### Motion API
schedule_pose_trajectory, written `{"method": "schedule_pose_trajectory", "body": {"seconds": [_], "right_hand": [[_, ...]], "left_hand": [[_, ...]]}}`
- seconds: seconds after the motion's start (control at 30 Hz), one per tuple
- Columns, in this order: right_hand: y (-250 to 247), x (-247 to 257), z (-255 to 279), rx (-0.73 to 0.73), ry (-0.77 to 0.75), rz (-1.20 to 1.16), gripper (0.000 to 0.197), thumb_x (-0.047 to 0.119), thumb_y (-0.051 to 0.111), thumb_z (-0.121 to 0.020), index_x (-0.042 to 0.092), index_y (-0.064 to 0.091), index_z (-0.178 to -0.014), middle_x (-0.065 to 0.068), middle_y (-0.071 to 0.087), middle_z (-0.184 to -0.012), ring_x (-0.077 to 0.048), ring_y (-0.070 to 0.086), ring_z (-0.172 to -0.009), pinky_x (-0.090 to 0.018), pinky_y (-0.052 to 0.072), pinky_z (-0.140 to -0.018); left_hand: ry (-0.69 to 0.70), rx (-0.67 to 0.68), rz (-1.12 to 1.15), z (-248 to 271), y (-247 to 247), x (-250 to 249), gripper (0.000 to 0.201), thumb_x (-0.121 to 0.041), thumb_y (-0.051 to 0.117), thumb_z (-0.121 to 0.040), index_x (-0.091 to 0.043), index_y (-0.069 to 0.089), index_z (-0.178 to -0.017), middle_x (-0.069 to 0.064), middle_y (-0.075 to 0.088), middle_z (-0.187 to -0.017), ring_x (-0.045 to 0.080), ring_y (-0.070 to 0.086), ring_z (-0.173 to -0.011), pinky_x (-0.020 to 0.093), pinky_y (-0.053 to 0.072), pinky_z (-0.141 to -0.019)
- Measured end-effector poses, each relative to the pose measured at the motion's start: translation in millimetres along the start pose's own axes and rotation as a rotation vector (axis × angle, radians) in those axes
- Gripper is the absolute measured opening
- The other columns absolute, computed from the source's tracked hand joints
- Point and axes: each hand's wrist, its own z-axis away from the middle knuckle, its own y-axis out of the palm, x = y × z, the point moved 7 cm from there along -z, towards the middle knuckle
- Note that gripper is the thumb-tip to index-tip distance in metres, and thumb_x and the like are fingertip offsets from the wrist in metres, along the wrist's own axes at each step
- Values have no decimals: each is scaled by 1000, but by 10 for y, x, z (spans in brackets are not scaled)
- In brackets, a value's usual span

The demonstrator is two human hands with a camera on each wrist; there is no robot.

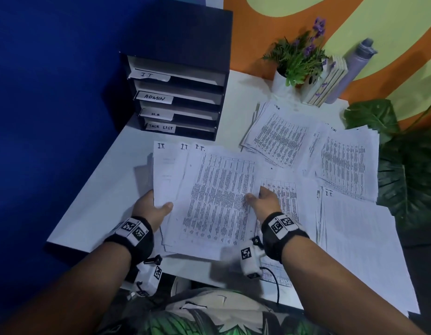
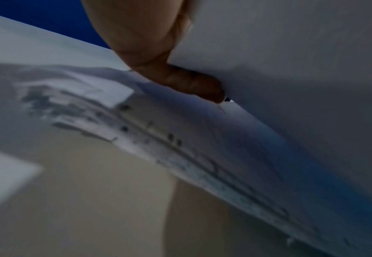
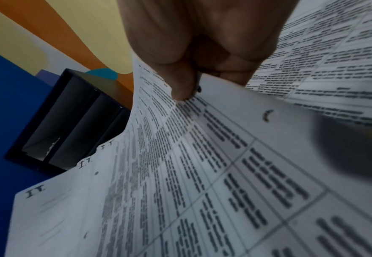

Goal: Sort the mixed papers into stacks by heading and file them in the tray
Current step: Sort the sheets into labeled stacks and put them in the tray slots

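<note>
In the middle of the head view a fanned bundle of I.T. sheets is held up off the white tabletop between both hands; the left hand has its grip clamped on the lower-left edge, thumb on top and fingers underneath, while the right hand pinches the right edge of the top sheet, thumb pressed on the print; the fan leaves three "I.T." headings showing at the upper left of the bundle, probably so that the headings can be checked before squaring up. At the upper left stands the dark filing tray, its slots labelled IT, ADMIN, H.R and TASK LIST, openings turned toward the person for easy filing; the IT slot is the topmost. To the right lie other piles apart from one another: an H.R pile, another printed pile, and a stack headed I.T. at lower right, likely yet to join the bundle.
</note>
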Motion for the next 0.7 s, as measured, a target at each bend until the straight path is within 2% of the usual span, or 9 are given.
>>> {"method": "schedule_pose_trajectory", "body": {"seconds": [0.17,0.27,0.37,0.4,0.47,0.53,0.6,0.63,0.7], "right_hand": [[-88,-93,-35,-42,32,-47,55,10,56,-95,2,35,-145,-12,41,-149,-28,41,-135,-38,32,-114],[-52,-112,-36,-4,49,-104,35,11,60,-93,6,53,-127,-10,55,-135,-28,54,-121,-36,41,-105],[-22,-131,-24,6,72,-180,66,17,67,-89,8,34,-146,-4,40,-148,-26,41,-135,-39,33,-112],[-29,-139,-44,-7,73,-176,70,16,67,-89,6,31,-148,-5,39,-148,-26,40,-136,-38,33,-112],[-92,-180,-80,-51,96,-90,49,12,66,-89,3,47,-134,-12,50,-139,-28,53,-121,-37,43,-102],[-155,-182,-80,-52,72,0,20,6,62,-90,7,58,-109,-18,63,-114,-28,61,-94,-30,50,-77],[-203,-171,-58,-57,43,42,17,2,60,-90,11,58,-105,-11,64,-98,-21,60,-80,-20,45,-60],[-226,-182,-47,-54,54,30,20,0,61,-89,13,57,-104,-7,62,-96,-19,60,-79,-19,44,-59],[-201,-253,-82,-35,84,16,26,-2,64,-86,12,58,-107,-6,63,-99,-23,62,-87,-26,49,-70]], "left_hand": [[-45,-3,-37,-61,2,75,31,-9,56,-91,-11,59,-123,6,63,-109,21,56,-95,28,41,-85],[-31,121,-33,-54,157,35,36,-9,50,-94,-15,55,-129,3,60,-119,25,56,-110,36,43,-100],[11,225,-53,-49,326,-25,34,-13,45,-97,-20,54,-130,0,58,-124,23,54,-116,34,41,-102],[47,185,-111,-71,315,-62,31,-16,47,-97,-19,55,-127,1,57,-123,24,55,-114,32,42,-99],[88,11,-273,-148,200,-72,36,-22,57,-93,-17,55,-129,10,51,-131,30,53,-116,34,42,-100],[23,-90,-434,-181,69,18,53,-25,67,-88,-23,47,-137,11,35,-141,33,40,-124,40,36,-106],[-28,-89,-495,-187,-5,109,70,-20,73,-83,-24,38,-143,11,27,-145,33,33,-128,42,31,-109],[-26,-89,-497,-201,-24,149,75,-17,75,-81,-24,36,-145,12,28,-145,34,32,-129,42,31,-109],[19,-103,-463,-215,-54,169,82,-9,77,-78,-22,35,-146,14,32,-143,34,36,-128,41,34,-108]]}}
